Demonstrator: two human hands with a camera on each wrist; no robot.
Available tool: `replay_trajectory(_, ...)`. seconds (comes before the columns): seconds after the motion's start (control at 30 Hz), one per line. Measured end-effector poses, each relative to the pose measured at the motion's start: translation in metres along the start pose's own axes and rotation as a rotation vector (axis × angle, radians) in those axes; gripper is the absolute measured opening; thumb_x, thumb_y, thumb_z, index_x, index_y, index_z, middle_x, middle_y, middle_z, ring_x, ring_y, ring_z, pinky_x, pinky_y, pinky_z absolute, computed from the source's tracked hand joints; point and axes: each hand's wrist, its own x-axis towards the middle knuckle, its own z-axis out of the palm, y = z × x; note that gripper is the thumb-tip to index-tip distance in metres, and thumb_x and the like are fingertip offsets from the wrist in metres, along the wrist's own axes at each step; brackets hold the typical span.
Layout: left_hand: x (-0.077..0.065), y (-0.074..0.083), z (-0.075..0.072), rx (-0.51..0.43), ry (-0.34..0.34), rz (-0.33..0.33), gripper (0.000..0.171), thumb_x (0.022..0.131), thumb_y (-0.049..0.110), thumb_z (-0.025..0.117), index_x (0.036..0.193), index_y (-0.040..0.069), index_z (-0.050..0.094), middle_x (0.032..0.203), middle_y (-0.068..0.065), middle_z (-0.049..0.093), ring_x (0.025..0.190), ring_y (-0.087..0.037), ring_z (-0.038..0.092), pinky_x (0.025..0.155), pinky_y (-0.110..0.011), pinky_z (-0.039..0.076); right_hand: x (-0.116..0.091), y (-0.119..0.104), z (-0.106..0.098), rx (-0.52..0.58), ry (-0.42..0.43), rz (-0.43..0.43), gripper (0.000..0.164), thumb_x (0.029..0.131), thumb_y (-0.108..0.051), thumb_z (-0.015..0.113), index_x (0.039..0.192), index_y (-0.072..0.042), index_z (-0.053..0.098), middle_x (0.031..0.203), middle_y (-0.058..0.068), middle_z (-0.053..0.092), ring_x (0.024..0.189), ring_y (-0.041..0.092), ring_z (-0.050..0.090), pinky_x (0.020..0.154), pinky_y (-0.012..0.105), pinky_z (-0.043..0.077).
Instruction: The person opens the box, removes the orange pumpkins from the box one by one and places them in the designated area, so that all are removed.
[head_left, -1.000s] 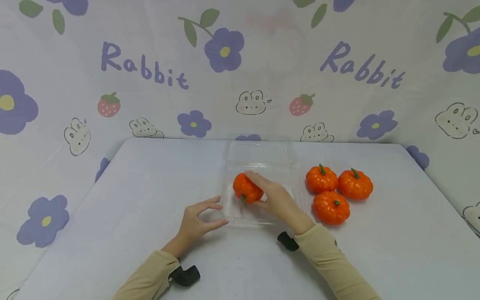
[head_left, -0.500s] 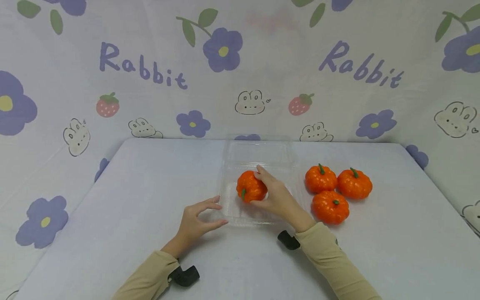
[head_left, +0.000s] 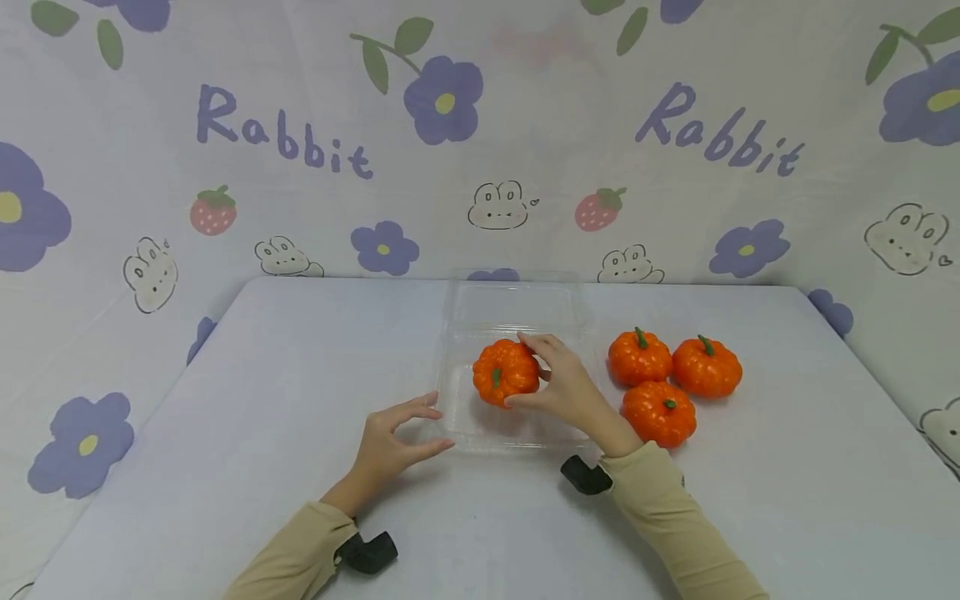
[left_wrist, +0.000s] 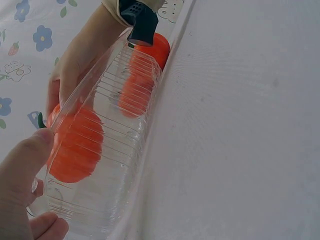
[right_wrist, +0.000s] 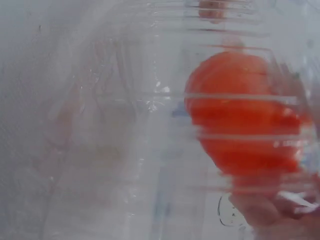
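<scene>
My right hand holds a small orange pumpkin by its right side, thumb at the front and fingers behind. It is inside the outline of an open clear plastic box, its green stem tipped toward me. The left wrist view shows this pumpkin through the box's ribbed wall. My left hand holds the box at its front left corner, fingers and thumb curved about the edge. In the right wrist view the pumpkin is blurred behind clear plastic.
Three more orange pumpkins sit grouped right of the box: one at the back left, one at the right, one in front. The box's lid lies back toward the patterned cloth behind the white table.
My right hand has turned the pumpkin, so its stem has swung from pointing down toward me to facing up more. Hand and pumpkin have moved slightly right. My left hand has stayed in place.
</scene>
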Motion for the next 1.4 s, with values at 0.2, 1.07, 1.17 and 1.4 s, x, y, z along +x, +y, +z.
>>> replay_trajectory(0.2, 0.001, -0.002, 0.0, -0.002, 0.005, 0.018, 0.035, 0.052, -0.007, 0.081, 0.083, -0.005, 0.065, 0.098, -0.025, 0.061, 0.091, -0.04, 0.058, 0.086, -0.032, 0.045, 0.0, 0.001, -0.006, 0.124, 0.022, 0.134, 0.073, 0.061, -0.015, 0.083, 0.123, 0.002, 0.05, 0.116, 0.012, 0.05, 0.105, 0.026, 0.05, 0.081, 0.035, 0.048)
replay_trajectory(1.07, 0.0, -0.001, 0.0, -0.016, 0.011, 0.017, 0.042, 0.054, -0.01, 0.08, 0.092, -0.014, 0.063, 0.098, -0.026, 0.06, 0.09, -0.039, 0.059, 0.083, -0.035, 0.046, -0.012, -0.003, -0.029, 0.299, 0.036, 0.278, 0.065, 0.069, -0.017, 0.079, 0.124, 0.0, 0.049, 0.121, 0.014, 0.052, 0.107, 0.025, 0.052, 0.09, 0.032, 0.042)
replay_trajectory(1.17, 0.0, -0.002, 0.0, 0.01, 0.016, 0.029, 0.045, 0.054, -0.009, 0.08, 0.095, -0.015, 0.062, 0.096, -0.027, 0.061, 0.089, -0.04, 0.059, 0.081, -0.037, 0.047, -0.014, -0.002, -0.033, 0.309, 0.045, 0.276, 0.066, 0.068, -0.019, 0.079, 0.124, 0.0, 0.049, 0.121, 0.013, 0.052, 0.107, 0.025, 0.052, 0.089, 0.032, 0.042)
replay_trajectory(1.4, -0.001, -0.004, 0.001, 0.026, 0.027, 0.044, 0.048, 0.052, -0.008, 0.08, 0.096, -0.016, 0.061, 0.092, -0.028, 0.061, 0.086, -0.04, 0.059, 0.081, -0.034, 0.048, -0.027, -0.001, -0.05, 0.322, 0.079, 0.305, 0.069, 0.069, -0.022, 0.078, 0.127, -0.001, 0.047, 0.123, 0.013, 0.05, 0.109, 0.025, 0.05, 0.089, 0.03, 0.042)
